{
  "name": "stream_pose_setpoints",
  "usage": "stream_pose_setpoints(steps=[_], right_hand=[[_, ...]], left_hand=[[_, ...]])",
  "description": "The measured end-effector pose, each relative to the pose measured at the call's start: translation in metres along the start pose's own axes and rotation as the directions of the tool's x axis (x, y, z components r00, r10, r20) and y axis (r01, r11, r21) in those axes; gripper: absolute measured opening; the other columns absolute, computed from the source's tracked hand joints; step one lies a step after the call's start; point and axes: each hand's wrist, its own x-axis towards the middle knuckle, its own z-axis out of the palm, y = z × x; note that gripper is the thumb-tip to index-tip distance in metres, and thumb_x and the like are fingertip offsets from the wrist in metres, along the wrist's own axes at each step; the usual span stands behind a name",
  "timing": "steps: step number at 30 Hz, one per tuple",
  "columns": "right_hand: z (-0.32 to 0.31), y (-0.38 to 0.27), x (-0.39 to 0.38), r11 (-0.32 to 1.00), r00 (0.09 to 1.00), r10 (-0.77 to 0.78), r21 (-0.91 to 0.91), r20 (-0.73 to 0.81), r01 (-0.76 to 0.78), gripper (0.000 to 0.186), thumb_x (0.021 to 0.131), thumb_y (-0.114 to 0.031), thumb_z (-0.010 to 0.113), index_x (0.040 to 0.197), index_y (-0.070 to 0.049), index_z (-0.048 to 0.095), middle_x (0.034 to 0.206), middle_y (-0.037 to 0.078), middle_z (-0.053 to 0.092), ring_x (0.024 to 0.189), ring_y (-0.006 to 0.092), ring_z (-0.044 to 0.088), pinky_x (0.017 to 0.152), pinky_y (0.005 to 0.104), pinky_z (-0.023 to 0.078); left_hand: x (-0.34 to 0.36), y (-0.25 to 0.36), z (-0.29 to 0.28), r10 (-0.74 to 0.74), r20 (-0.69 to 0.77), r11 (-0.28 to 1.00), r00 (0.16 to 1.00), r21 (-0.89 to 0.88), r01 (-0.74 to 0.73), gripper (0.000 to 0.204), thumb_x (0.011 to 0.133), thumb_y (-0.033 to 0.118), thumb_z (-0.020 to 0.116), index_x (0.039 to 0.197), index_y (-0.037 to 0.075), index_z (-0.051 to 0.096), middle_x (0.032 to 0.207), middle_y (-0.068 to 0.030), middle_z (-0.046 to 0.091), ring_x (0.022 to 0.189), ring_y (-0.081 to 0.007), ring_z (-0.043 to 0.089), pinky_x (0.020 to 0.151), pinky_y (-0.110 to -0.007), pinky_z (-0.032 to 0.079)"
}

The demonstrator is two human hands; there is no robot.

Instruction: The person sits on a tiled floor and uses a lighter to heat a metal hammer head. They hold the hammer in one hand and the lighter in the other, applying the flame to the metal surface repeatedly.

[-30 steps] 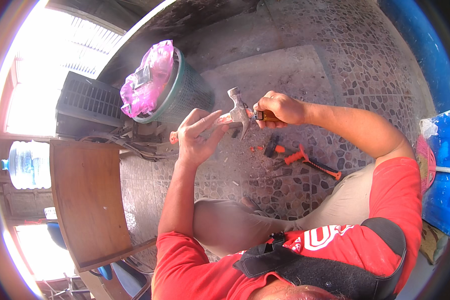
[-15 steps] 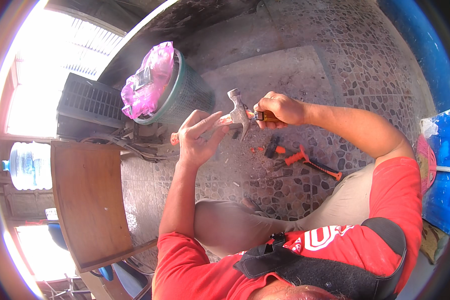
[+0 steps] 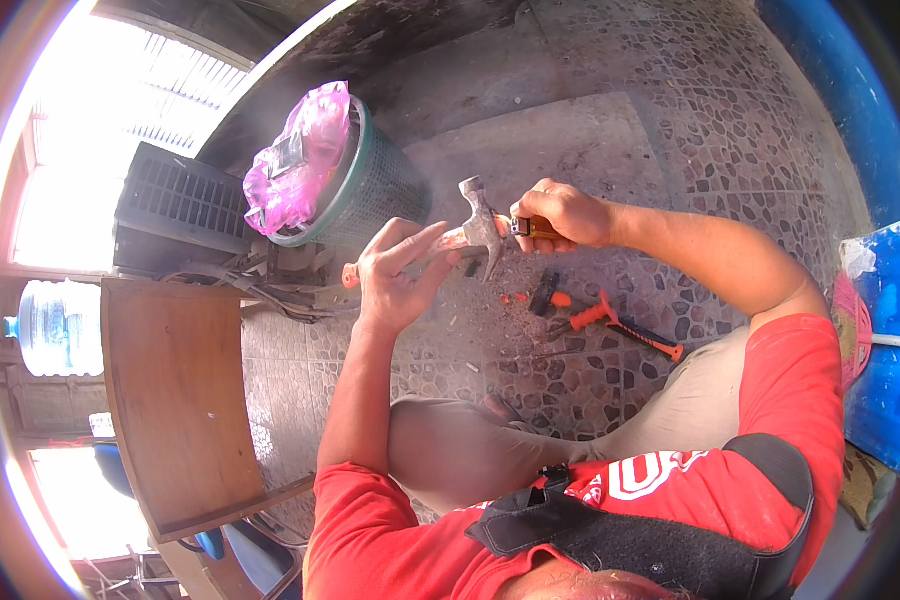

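At centre, the hammer head [image 3: 482, 228] is worn metal, dull and rough-looking. Upper left, a thin, crinkled plastic bag [image 3: 315, 150] shines over a perforated plastic basket [image 3: 385, 195]. At left, a panel [image 3: 175, 400] looks like smooth wood, a bottle [image 3: 60, 328] clear, glossy plastic. At lower centre, the shirt [image 3: 370, 535] is matt cloth.

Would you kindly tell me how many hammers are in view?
2: the claw hammer in the left hand, and the black-headed hammer on the floor. Others may be hidden.
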Motion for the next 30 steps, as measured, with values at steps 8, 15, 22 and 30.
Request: stream_pose_setpoints(steps=[8,15,22,30], right_hand=[[-0.0008,0.0026,0.0004,1.000,1.000,0.005,-0.010,0.023,-0.004,0.047,0.095,-0.031,0.040,0.072,0.001,0.066,0.056,0.007,0.055,0.043,0.0123,0.045,0.043,0.0297,0.038],[0.0008,0.0026,-0.0001,1.000,0.999,0.014,0.011,0.049,-0.015,0.047,0.096,-0.033,0.043,0.074,0.001,0.067,0.057,0.007,0.056,0.046,0.0120,0.047,0.043,0.0276,0.037],[0.0007,0.0048,0.0007,0.999,0.998,0.021,0.030,0.052,-0.023,0.047,0.096,-0.032,0.043,0.074,0.001,0.067,0.057,0.007,0.057,0.046,0.0117,0.048,0.042,0.0268,0.037],[0.0011,0.0035,0.0001,1.000,0.998,0.022,0.012,0.057,-0.023,0.047,0.096,-0.034,0.044,0.074,0.001,0.068,0.058,0.006,0.057,0.047,0.0115,0.048,0.043,0.0271,0.037]], left_hand=[[0.0008,0.0022,-0.0006,-0.011,-0.005,1.000,1.000,-0.004,0.011,0.036,0.070,0.009,0.084,0.104,0.003,0.076,0.083,-0.0094,0.068,0.072,-0.0199,0.065,0.063,-0.031,0.050],[0.0010,0.0047,-0.0026,-0.013,-0.012,1.000,1.000,0.006,0.013,0.035,0.071,0.009,0.084,0.105,0.003,0.076,0.085,-0.0098,0.068,0.073,-0.0202,0.067,0.064,-0.031,0.051],[0.0010,0.0029,-0.0032,-0.008,-0.010,1.000,1.000,0.011,0.008,0.035,0.071,0.009,0.085,0.105,0.003,0.076,0.086,-0.0097,0.069,0.074,-0.0205,0.067,0.065,-0.031,0.052],[0.0000,0.0024,-0.0033,-0.023,-0.005,1.000,1.000,0.012,0.023,0.036,0.071,0.009,0.084,0.106,0.003,0.076,0.086,-0.0097,0.069,0.075,-0.0205,0.067,0.066,-0.031,0.052]])
